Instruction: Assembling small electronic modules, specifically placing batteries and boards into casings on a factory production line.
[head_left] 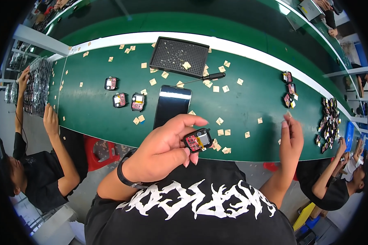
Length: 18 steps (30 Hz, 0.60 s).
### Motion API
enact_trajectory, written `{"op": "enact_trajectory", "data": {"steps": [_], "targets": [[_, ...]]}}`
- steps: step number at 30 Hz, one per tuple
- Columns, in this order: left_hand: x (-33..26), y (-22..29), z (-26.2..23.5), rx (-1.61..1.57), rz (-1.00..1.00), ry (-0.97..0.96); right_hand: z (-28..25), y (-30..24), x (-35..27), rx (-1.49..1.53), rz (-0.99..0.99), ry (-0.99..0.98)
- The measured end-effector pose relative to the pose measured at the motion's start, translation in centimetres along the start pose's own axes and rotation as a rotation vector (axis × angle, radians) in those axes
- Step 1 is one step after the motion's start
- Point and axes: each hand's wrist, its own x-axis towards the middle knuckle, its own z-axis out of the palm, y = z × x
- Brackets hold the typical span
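Observation:
My left hand [167, 143] is closed around an open smartwatch case [198, 140], its red circuit board and silver part facing up. Off to the right, my right hand [291, 136] is raised over the table, thumb and finger pinched on a small beige paper square [289, 114], slightly blurred. A black phone [172, 104] lies flat just beyond my left hand. Several more open watch cases sit apart from my hands: one [138, 102] among a few on the left, and another [291, 88] in a short row at far right.
Beige squares [220, 121] lie scattered over the green table [249, 98]. A black perforated tray [180, 55] and a screwdriver [214, 76] are at the back. Watch cases pile up [329, 122] at the right end. Co-workers sit at both sides, beside a red stool [100, 155] on the left.

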Motion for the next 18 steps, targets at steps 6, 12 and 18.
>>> {"op": "enact_trajectory", "data": {"steps": [6, 12, 18], "targets": [[0.2, -0.1, 0.3, 0.028, -0.021, 0.005, 0.6, -5.5, -3.5, 0.796, 0.184, -0.551], [0.2, 0.1, 1.1, 0.058, -0.039, -0.005, 2.4, -6.6, -6.5, 0.982, 0.399, -0.82], [0.0, -0.1, 1.7, 0.127, -0.037, -0.009, 2.5, -7.9, -5.3, 0.505, -0.226, -0.668]]}}
